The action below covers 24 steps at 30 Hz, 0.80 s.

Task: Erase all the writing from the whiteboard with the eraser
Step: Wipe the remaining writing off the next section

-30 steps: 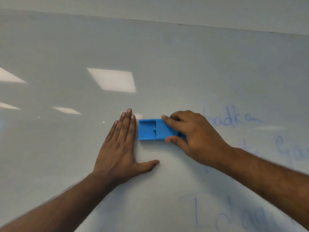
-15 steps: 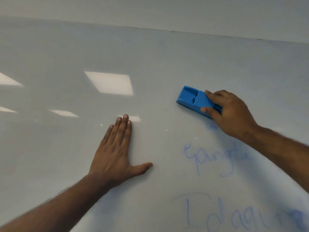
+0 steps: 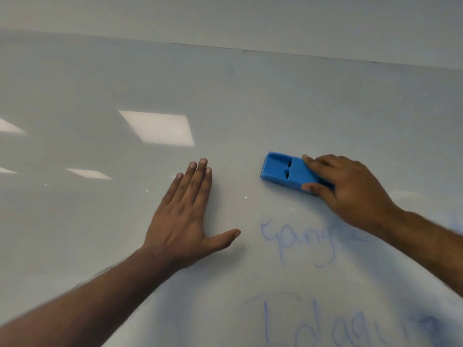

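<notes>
A blue block eraser (image 3: 285,172) lies flat against the whiteboard (image 3: 275,101), tilted a little, with my right hand (image 3: 348,189) gripping its right end. Below it, faint blue handwriting (image 3: 298,240) crosses the board, partly hidden under my right forearm. A second, larger line of blue writing (image 3: 350,329) runs along the bottom right. My left hand (image 3: 183,219) presses flat on the board to the left, fingers together, thumb spread, holding nothing.
The board's top edge (image 3: 250,50) meets a pale wall above. Ceiling lights reflect as bright patches (image 3: 160,127) on the left half of the board. A smeared blue haze (image 3: 426,321) shows at the lower right.
My right hand slid the eraser from beside my left hand up and right, then back down toward the left. The word that stood right of the eraser is gone. My left hand stays put.
</notes>
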Each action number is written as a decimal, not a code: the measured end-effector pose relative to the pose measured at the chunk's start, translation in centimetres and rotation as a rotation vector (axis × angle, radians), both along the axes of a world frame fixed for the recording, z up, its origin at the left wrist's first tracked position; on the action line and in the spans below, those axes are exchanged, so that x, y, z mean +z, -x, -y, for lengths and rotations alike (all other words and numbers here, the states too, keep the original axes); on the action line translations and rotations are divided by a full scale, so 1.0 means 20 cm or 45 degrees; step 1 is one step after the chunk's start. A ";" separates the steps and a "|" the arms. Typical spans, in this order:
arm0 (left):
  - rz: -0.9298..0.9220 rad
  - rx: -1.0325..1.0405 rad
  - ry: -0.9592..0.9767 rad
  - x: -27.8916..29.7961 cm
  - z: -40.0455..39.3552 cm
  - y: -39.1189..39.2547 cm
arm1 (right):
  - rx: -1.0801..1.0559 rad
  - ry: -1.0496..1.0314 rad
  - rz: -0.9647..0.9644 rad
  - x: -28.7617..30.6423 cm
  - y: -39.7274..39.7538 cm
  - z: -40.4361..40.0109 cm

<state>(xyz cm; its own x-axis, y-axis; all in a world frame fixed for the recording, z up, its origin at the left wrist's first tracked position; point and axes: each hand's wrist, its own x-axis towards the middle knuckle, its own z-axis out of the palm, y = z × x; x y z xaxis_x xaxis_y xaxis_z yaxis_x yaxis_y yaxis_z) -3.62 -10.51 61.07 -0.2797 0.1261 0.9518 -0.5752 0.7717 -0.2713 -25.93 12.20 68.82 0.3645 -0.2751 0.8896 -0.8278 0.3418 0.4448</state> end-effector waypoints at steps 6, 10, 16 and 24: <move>-0.007 -0.023 -0.022 0.08 -0.08 0.15 | 0.031 0.183 0.312 0.25 0.08 -0.05; 0.020 0.017 -0.032 0.04 -0.05 0.19 | 0.132 0.142 0.325 0.17 0.09 -0.04; 0.024 0.012 0.008 0.02 -0.02 0.19 | 0.073 -0.145 0.122 -0.21 0.20 -0.20; -0.005 -0.003 0.029 -0.03 0.00 0.19 | -0.034 0.029 0.160 -0.14 0.39 -0.37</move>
<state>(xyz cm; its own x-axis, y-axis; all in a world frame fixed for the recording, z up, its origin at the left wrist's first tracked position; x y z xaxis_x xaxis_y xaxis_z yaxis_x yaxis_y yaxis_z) -7.45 -10.58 60.56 -0.2757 0.1482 0.9498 -0.5743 0.7669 -0.2864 -33.71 19.68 66.10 0.2425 -0.2626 0.9339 -0.8670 0.3733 0.3301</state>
